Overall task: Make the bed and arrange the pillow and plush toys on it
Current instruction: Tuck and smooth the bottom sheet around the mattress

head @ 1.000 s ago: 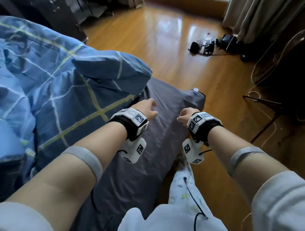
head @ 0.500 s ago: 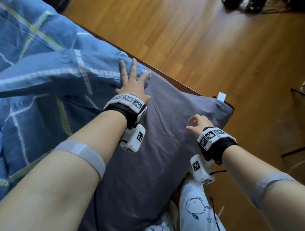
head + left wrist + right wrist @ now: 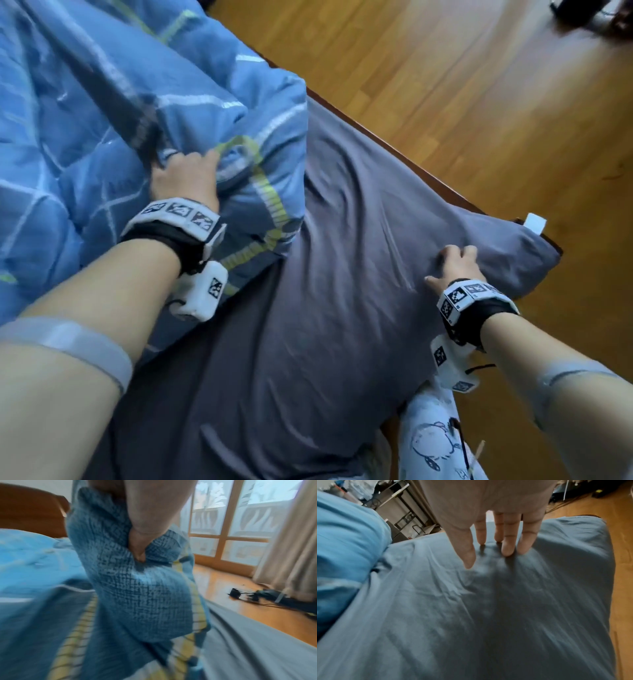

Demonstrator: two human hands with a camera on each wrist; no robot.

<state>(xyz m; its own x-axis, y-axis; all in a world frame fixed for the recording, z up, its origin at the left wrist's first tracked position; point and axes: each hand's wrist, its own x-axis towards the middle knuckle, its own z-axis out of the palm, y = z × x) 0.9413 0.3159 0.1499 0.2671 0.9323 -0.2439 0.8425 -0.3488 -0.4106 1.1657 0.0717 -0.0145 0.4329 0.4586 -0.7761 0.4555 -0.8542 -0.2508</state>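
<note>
A blue checked duvet with white and yellow stripes lies bunched over the left of the bed. My left hand grips a fold of the duvet near its edge, thumb dug into the cloth. The grey sheet covers the mattress corner at the right. My right hand rests on the grey sheet near that corner, its straight fingertips pressing into the fabric. No pillow or plush toy shows in any view.
The wooden floor runs along the bed's far side, with dark gear and cables lying on it near a curtain. A wooden headboard stands behind the duvet. A metal rack stands beyond the bed.
My left hand, flat on the duvet before, has curled round a fold of it. My right hand has come down onto the sheet near the corner. The view has tilted down.
</note>
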